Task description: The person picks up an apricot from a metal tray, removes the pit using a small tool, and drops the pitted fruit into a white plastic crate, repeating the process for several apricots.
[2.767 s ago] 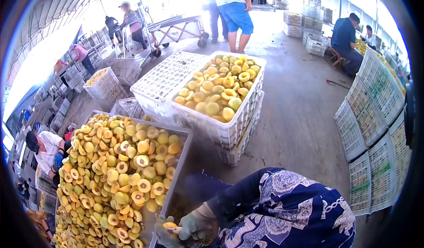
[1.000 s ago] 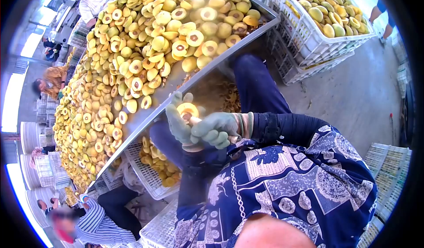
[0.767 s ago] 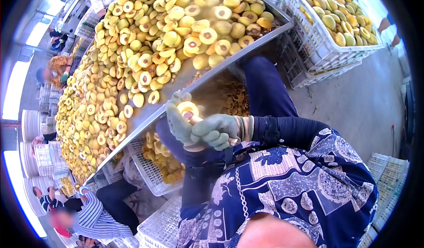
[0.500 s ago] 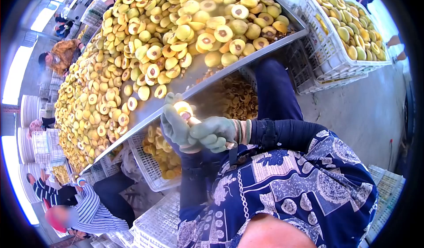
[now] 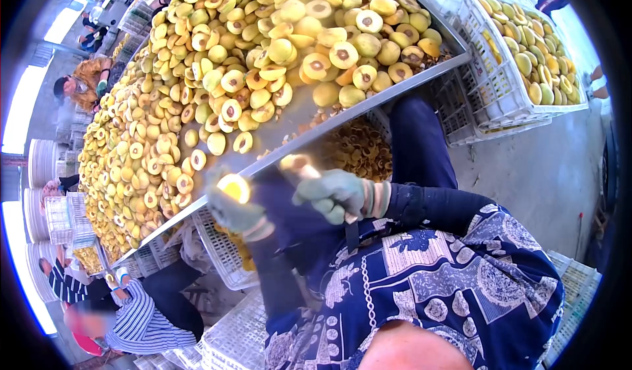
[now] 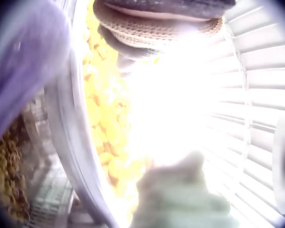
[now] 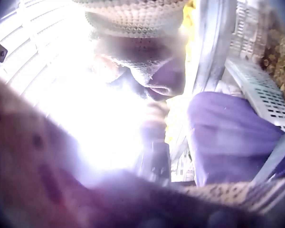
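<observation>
My gloved left hand (image 5: 234, 212) holds a bright yellow peach half (image 5: 234, 187) by the metal table's front edge, blurred by motion. Apart from it, to the right, my gloved right hand (image 5: 334, 196) grips a tool whose pale handle end (image 5: 350, 218) pokes out below the fingers. At the tool's front end is a small yellow-brown piece (image 5: 294, 163); the tool's head is not plain to see. Glare washes out both wrist views; a grey-green glove (image 6: 180, 197) shows at the bottom of the left one, and a knitted cuff (image 7: 133, 21) tops the right one.
Halved peaches (image 5: 197, 74) are heaped on the metal table (image 5: 355, 110). Below its edge lies a pile of brown scraps (image 5: 359, 149). A white crate (image 5: 227, 264) stands at the left, and a filled crate (image 5: 497, 97) at the right. A person in stripes (image 5: 148, 320) sits nearby.
My head view has swung down to the table and lap. The hands, together half a second ago, have parted: the left has moved left with the peach half, the right slightly right with the tool.
</observation>
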